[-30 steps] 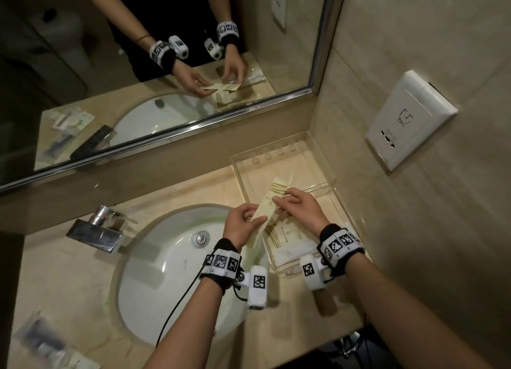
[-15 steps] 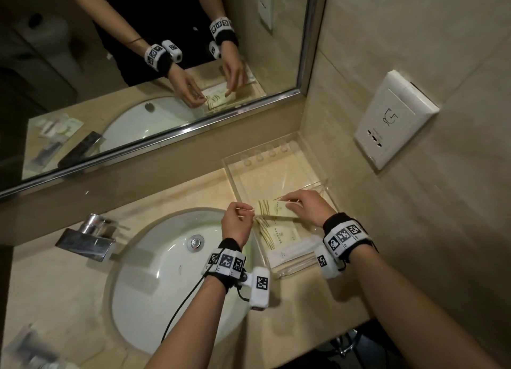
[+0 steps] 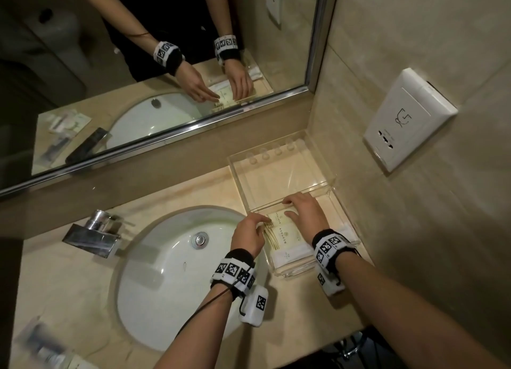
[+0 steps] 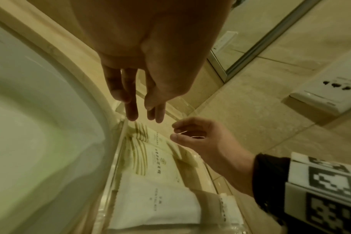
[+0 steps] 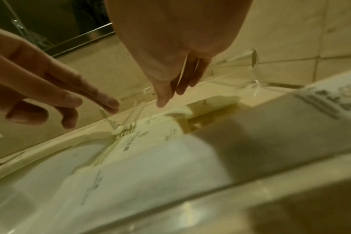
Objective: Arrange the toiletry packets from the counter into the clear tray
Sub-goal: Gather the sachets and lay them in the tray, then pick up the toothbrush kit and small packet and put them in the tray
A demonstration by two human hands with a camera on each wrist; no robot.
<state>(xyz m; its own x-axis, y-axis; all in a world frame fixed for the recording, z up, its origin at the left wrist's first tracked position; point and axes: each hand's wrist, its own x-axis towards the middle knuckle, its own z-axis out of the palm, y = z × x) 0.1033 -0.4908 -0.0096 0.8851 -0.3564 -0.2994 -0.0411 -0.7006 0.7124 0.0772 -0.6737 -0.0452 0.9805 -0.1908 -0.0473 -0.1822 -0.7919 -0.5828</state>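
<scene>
Both hands (image 5: 170,66) hover over packets (image 5: 142,166) in tray (image 5: 252,63).

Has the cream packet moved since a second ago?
Yes. The cream packet has gone from raised and tilted above the clear tray down flat into its near section.

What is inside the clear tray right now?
The clear tray holds overlapping cream toiletry packets in its near compartment; the far compartment looks bare. The right hand covers part of the stack.

A bathroom, likely a hotel's: oval sink (image 3: 166,272) sunk in a marble counter (image 3: 69,294), chrome tap (image 3: 92,237), wall mirror (image 3: 138,64), shaver socket (image 3: 406,122).
</scene>
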